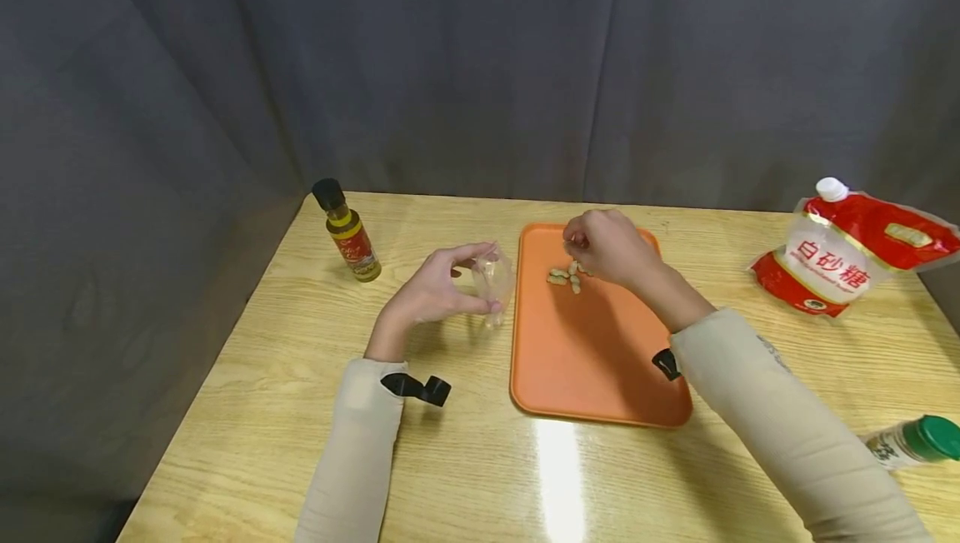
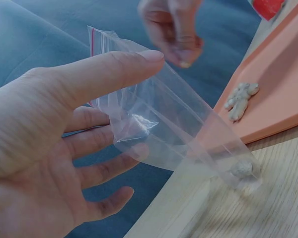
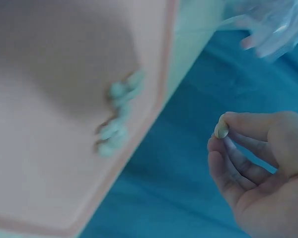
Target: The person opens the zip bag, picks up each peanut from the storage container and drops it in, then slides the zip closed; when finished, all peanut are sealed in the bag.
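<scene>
My left hand (image 1: 442, 286) pinches a clear zip bag (image 2: 161, 116) between thumb and fingers, just left of the orange tray (image 1: 585, 368). The bag hangs tilted, and a peanut (image 2: 242, 168) lies in its bottom corner. Over the far part of the tray, my right hand (image 1: 611, 247) is raised and pinches a single peanut (image 3: 221, 130) between thumb and fingertips. Below it, several unshelled peanuts (image 1: 557, 279) lie in a small group on the tray, near its far left side.
A bottle of olive oil (image 1: 354, 245) with a black cap stands at the back left. To the right of the tray are a red and white sugar pouch (image 1: 832, 264) and, nearer, a green-capped shaker (image 1: 911, 443). A dark curtain (image 1: 450, 68) borders the table's back.
</scene>
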Tool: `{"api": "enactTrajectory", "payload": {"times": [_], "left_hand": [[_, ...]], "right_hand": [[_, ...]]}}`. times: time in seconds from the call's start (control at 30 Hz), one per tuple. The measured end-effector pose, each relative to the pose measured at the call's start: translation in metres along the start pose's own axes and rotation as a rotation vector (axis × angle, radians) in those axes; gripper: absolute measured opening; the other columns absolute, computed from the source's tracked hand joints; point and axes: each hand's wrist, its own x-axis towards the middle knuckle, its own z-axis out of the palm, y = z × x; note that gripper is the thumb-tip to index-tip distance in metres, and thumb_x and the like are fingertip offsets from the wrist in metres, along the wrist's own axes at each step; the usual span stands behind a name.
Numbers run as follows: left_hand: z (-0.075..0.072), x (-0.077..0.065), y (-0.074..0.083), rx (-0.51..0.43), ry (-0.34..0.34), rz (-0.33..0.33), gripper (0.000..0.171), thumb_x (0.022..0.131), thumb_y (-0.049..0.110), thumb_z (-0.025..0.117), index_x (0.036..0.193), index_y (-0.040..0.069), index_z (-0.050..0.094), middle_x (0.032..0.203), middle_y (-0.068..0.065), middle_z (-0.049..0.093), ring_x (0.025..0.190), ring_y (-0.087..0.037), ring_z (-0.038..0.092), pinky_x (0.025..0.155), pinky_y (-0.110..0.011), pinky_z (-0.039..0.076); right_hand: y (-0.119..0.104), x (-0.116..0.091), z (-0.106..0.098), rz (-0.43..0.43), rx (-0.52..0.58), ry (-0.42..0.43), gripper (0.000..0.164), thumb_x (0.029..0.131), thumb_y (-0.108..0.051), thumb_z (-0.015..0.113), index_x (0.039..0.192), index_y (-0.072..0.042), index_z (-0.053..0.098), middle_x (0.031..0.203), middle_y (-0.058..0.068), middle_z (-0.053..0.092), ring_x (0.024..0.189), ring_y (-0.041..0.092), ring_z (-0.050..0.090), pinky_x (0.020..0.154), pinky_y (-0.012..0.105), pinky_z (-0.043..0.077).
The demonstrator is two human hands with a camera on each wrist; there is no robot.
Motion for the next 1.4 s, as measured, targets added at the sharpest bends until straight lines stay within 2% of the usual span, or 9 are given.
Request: {"api": "enactTrajectory", "payload": {"times": [0.23, 0.4, 0.53, 0.67, 0.93, 1.17, 1.4], "left_hand": [[0.000, 0.002, 0.001, -0.002, -0.011, 0.006, 0.086, 0.073, 0.026, 0.088, 0.148, 0.010, 0.048, 0.134, 0.003, 0.060, 0.112, -0.017, 0.055, 0.100, -0.052, 0.041], [0.000, 0.002, 0.002, 0.000, -0.014, 0.002, 0.086, 0.073, 0.026, 0.089, 0.147, 0.009, 0.049, 0.136, 0.002, 0.059, 0.113, -0.018, 0.054, 0.101, -0.053, 0.041], [-0.001, 0.002, 0.005, 0.010, -0.012, -0.009, 0.085, 0.073, 0.027, 0.089, 0.146, 0.009, 0.049, 0.135, 0.002, 0.059, 0.114, -0.017, 0.053, 0.101, -0.048, 0.041], [-0.001, 0.001, 0.006, -0.002, -0.014, -0.009, 0.084, 0.073, 0.027, 0.089, 0.146, 0.008, 0.050, 0.134, 0.000, 0.059, 0.113, -0.018, 0.053, 0.102, -0.048, 0.040], [0.001, 0.001, 0.004, -0.029, -0.010, 0.001, 0.079, 0.073, 0.023, 0.088, 0.143, 0.011, 0.053, 0.131, 0.003, 0.060, 0.113, -0.020, 0.053, 0.103, -0.050, 0.039], [0.000, 0.001, 0.004, -0.029, -0.011, 0.019, 0.074, 0.075, 0.023, 0.088, 0.141, 0.015, 0.056, 0.129, 0.006, 0.061, 0.113, -0.019, 0.052, 0.102, -0.049, 0.040], [0.000, 0.000, 0.003, -0.029, -0.006, 0.012, 0.081, 0.074, 0.024, 0.088, 0.145, 0.013, 0.052, 0.133, 0.002, 0.060, 0.112, -0.020, 0.053, 0.102, -0.052, 0.040]], "right_hand": [[-0.037, 0.012, -0.008, -0.094, -0.001, 0.026, 0.012, 0.090, 0.002, 0.065, 0.081, -0.003, 0.071, 0.075, 0.009, 0.064, 0.064, 0.020, 0.055, 0.061, 0.037, 0.046], [-0.058, 0.017, -0.011, -0.181, 0.017, 0.036, 0.007, 0.086, 0.004, 0.070, 0.088, -0.001, 0.074, 0.082, 0.012, 0.069, 0.073, 0.025, 0.064, 0.067, 0.039, 0.053], [-0.070, 0.021, -0.010, -0.221, 0.018, 0.033, 0.007, 0.085, 0.003, 0.072, 0.091, 0.001, 0.074, 0.084, 0.013, 0.069, 0.076, 0.027, 0.066, 0.069, 0.039, 0.054], [-0.079, 0.026, -0.006, -0.252, 0.030, 0.028, 0.007, 0.085, 0.001, 0.074, 0.092, 0.000, 0.075, 0.085, 0.011, 0.070, 0.076, 0.025, 0.067, 0.069, 0.038, 0.055], [-0.087, 0.030, 0.000, -0.256, 0.074, 0.010, 0.008, 0.085, -0.001, 0.075, 0.093, -0.001, 0.077, 0.086, 0.008, 0.073, 0.074, 0.019, 0.067, 0.068, 0.034, 0.055], [-0.089, 0.027, 0.000, -0.212, 0.084, -0.045, 0.013, 0.085, -0.006, 0.075, 0.098, -0.003, 0.078, 0.087, 0.005, 0.073, 0.074, 0.018, 0.064, 0.066, 0.034, 0.052], [-0.084, 0.027, -0.005, -0.180, 0.059, -0.025, 0.014, 0.087, -0.010, 0.076, 0.100, -0.003, 0.077, 0.089, 0.008, 0.072, 0.077, 0.022, 0.066, 0.068, 0.037, 0.053]]}}
